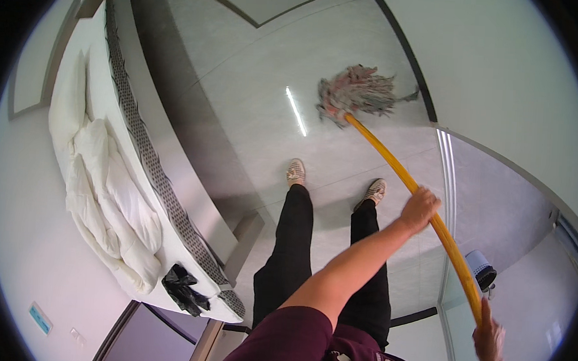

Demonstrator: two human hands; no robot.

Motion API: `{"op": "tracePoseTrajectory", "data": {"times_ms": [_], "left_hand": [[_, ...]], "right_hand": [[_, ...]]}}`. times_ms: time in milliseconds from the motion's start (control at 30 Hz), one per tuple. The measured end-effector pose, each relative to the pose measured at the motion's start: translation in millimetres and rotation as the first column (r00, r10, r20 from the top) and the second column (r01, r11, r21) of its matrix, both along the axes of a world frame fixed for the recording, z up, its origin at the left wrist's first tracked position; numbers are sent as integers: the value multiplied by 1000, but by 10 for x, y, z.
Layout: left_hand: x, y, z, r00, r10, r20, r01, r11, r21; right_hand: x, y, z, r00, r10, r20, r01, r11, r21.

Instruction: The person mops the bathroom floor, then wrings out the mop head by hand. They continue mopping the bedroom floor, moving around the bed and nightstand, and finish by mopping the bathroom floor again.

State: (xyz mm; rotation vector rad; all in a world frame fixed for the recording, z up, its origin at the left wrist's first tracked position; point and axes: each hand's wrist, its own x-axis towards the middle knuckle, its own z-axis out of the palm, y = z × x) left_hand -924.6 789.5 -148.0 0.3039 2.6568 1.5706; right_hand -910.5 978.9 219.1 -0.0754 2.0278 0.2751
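A string mop with a yellow handle [394, 161] slants from the lower right up to the middle of the floor. Its grey and pink strands [365, 93] lie spread on the tiles, near the dark skirting on the right. My left hand [420, 209] is closed around the handle about midway along, with that arm reaching across in front of my legs. Lower down, at the handle's upper end, my right hand [489, 336] grips it beside my body; its fingers are partly hidden.
On the left stands a bed [188, 224] with a crumpled white quilt [106, 177] and a black plastic bag [184, 289]. White door-track rails [447, 182] run along the right, by a doorway. Beyond them sits a small white and black object [480, 269]. My feet stand on grey tiles.
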Motion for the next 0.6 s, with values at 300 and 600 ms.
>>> {"op": "tracePoseTrajectory", "data": {"times_ms": [300,600], "left_hand": [[440,-3295,-738,904,415,102,-378,888,-262],[2410,-4663,-1381,738,612,285,-337,699,-631]], "right_hand": [[-823,-2566,-1601,828,550,110,-515,823,-242],[-534,-4219,-2854,665,707,241,-430,626,-651]]}}
